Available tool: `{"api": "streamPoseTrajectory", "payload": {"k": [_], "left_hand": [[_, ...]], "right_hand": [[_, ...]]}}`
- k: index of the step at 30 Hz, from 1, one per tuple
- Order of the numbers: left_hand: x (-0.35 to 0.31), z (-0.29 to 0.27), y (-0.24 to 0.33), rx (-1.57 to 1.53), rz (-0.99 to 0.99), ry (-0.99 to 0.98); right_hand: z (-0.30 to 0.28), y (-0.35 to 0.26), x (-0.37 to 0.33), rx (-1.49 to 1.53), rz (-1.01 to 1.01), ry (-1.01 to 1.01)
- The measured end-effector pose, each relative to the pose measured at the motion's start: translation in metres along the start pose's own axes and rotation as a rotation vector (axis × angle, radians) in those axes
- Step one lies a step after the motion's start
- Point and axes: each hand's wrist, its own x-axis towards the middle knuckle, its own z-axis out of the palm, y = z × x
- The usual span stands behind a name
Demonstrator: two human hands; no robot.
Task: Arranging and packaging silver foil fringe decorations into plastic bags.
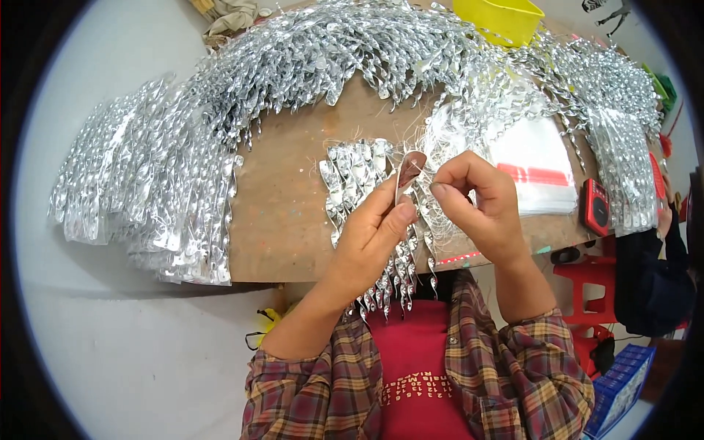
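Shiny strip [412, 168] is pinched in your left hand [372, 233]; your right hand [484, 205] is pinched closed, can't tell on what. Pale lettering [414, 386] on your red shirt [407, 341], near side.

A brown wooden table [282, 227] with a worn, speckled top curves across the view. Along its far side runs a thick, wide heap of twisted silver strips [315, 55], arching from left to right. Shiny flat bundles in clear film [147, 183] cover the left end. Near the middle lies a small bunch of silver strips [353, 172], and more strips hang over the near edge. Loose pale threads [438, 224] tangle beside them. To the right come a stack of clear bags with a red band [539, 163], then a red radio [595, 207] by further wrapped silver bundles [623, 176].
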Motion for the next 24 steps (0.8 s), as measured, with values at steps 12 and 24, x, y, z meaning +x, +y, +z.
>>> {"api": "streamPoseTrajectory", "payload": {"k": [12,24], "left_hand": [[-0.0073,-0.0049,-0.0041,0.134,0.052,0.118],[-0.0073,-0.0087,-0.0091,0.277,0.142,0.172]], "right_hand": [[0.0032,0.0015,-0.0037,0.023,0.045,-0.008],[0.0099,0.0067,-0.0029,0.059,0.019,-0.04]]}}
